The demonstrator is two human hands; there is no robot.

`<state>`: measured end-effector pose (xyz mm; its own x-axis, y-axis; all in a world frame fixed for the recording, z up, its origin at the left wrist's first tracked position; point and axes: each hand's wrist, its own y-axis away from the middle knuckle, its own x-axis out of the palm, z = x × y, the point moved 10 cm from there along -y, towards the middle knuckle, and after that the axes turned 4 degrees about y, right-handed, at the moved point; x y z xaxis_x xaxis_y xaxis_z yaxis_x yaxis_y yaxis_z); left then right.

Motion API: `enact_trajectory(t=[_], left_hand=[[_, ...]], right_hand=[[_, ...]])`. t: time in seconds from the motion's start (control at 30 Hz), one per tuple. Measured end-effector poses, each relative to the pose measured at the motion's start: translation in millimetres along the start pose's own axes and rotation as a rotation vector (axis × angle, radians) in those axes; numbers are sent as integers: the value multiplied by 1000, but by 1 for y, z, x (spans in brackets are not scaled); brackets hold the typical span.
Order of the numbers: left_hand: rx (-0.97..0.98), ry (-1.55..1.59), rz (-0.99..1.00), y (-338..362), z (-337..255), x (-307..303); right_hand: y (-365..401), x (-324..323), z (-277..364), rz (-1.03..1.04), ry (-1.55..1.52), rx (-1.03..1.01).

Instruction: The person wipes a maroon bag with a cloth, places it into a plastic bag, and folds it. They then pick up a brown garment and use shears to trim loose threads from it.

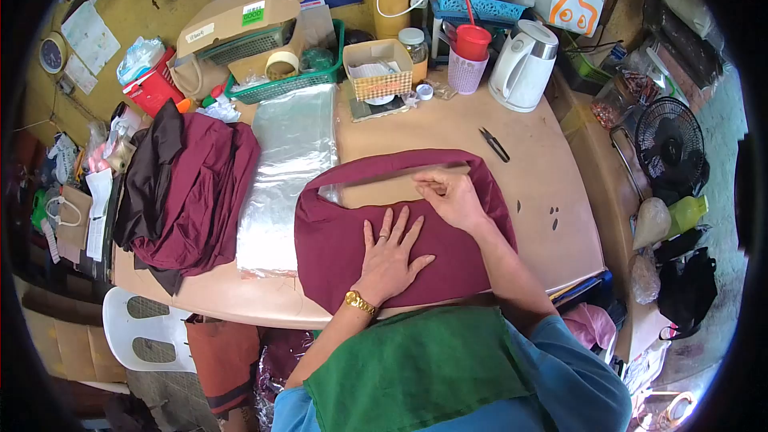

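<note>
A maroon fabric shoulder bag [344,252] lies flat on the table, its strap [400,162] looped toward the far side. My left hand [390,254], with a ring and a gold watch, rests on the bag's body with the fingers spread. Above the bag's upper edge, inside the strap loop, is my right hand [450,198]. Its thumb and fingers are pinched together; anything between them is too small to make out. Black thread snips [494,145] lie on the table beyond the strap, to the right.
Left of the bag are a stack of clear plastic sleeves [284,184] and a pile of maroon and black fabric [200,192]. A white kettle [522,70], a pink cup [466,72] and a small box [379,70] stand at the back. Dark scraps [554,218] lie right.
</note>
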<state>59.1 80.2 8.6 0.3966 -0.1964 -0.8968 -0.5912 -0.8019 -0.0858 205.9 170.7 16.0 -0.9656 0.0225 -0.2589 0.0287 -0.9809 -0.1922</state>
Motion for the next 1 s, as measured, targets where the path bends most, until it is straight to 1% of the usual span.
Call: enact_trajectory(t=[0.07, 0.1, 0.13, 0.2, 0.23, 0.3, 0.33, 0.4, 0.43, 0.5, 0.53, 0.6, 0.63, 0.7, 0.77, 0.83, 0.9, 0.97, 1.0], left_hand=[[41, -117, -69, 4, 0, 1], [18, -111, -10, 23, 0, 4], [15, -115, -14, 21, -2, 2], [14, -121, -22, 16, -1, 1], [15, -112, -26, 14, 0, 1], [15, -102, -37, 9, 1, 1], [7, -99, -45, 6, 3, 0], [-6, -102, -62, 2, 6, -2], [-16, -107, -78, -1, 9, -3], [-32, -112, -96, -4, 10, -5], [-34, -111, -88, -4, 10, -5], [-29, -107, -78, -4, 11, -4], [-28, -106, -75, -4, 11, -4], [-20, -107, -82, -4, 10, -4], [-15, -98, -80, -4, 10, -5], [-10, -92, -80, -3, 9, -5], [-7, -96, -81, -4, 9, -5], [-6, -98, -80, -4, 9, -5], [-10, -98, -74, -4, 8, -4]], right_hand=[[-2, -22, 88, -171, 424, -436], [-9, -31, 65, -200, 417, -116], [-34, -52, 51, -292, 502, -200], [-88, -67, 16, -249, 599, -264], [-110, -68, 6, -255, 600, -272], [-145, -52, -4, -223, 810, -333], [-161, -46, -6, -223, 810, -342], [-193, -38, -30, -187, 966, -134], [-201, -34, -33, -190, 961, -146], [-217, -20, -52, -78, 1179, -73], [-221, -18, -58, -79, 1175, -76], [-222, -15, -55, -106, 1220, -198], [-223, -19, -56, -106, 1220, -194], [-220, -42, -51, -215, 998, -191], [-190, -88, -20, -397, 715, -319], [-158, -150, -38, -504, 731, -141], [-120, -208, -75, -555, 615, -58], [-65, -233, -95, -557, 343, 271], [-48, -233, -98, -562, 347, 273]])
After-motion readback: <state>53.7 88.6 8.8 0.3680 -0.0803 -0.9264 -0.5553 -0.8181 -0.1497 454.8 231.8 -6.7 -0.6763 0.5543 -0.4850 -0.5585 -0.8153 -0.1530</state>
